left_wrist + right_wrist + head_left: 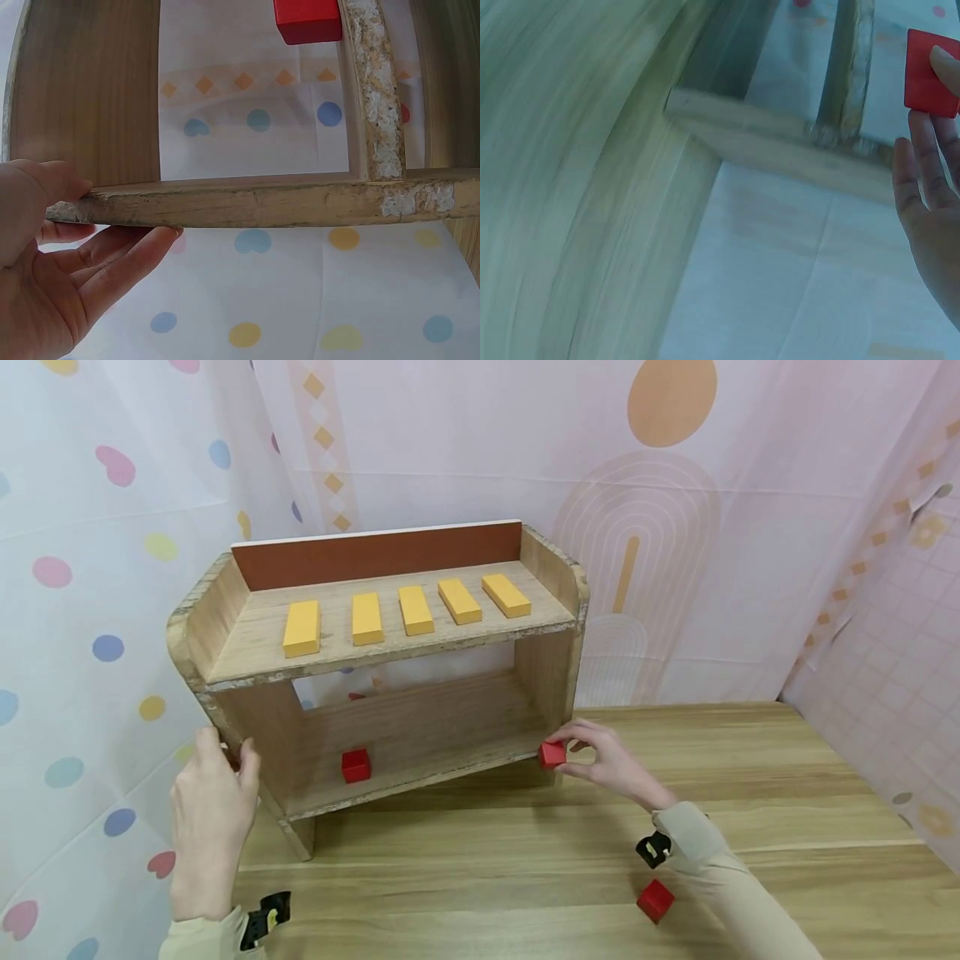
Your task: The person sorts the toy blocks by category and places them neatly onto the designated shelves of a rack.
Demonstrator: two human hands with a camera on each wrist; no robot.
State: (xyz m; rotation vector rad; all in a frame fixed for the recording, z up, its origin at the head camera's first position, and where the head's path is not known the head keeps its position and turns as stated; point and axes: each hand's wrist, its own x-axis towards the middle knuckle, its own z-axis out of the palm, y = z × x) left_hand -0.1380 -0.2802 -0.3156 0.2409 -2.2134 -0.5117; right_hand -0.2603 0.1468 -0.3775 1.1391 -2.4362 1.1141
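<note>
A two-tier wooden shelf stands on the table. My left hand grips the shelf's left side panel, thumb on the inner side and fingers on the outer. Between thumb and fingers, my right hand pinches a red block; in the head view it is just in front of the lower board's right end, and I cannot tell whether they touch. Another red block sits on the lower board towards the left. Several yellow blocks lie in a spaced row on the upper board.
On the wooden table, a third red block lies at the front right, near my right forearm. A reddish-brown back board edges the upper tier. Patterned curtains hang behind and beside the shelf.
</note>
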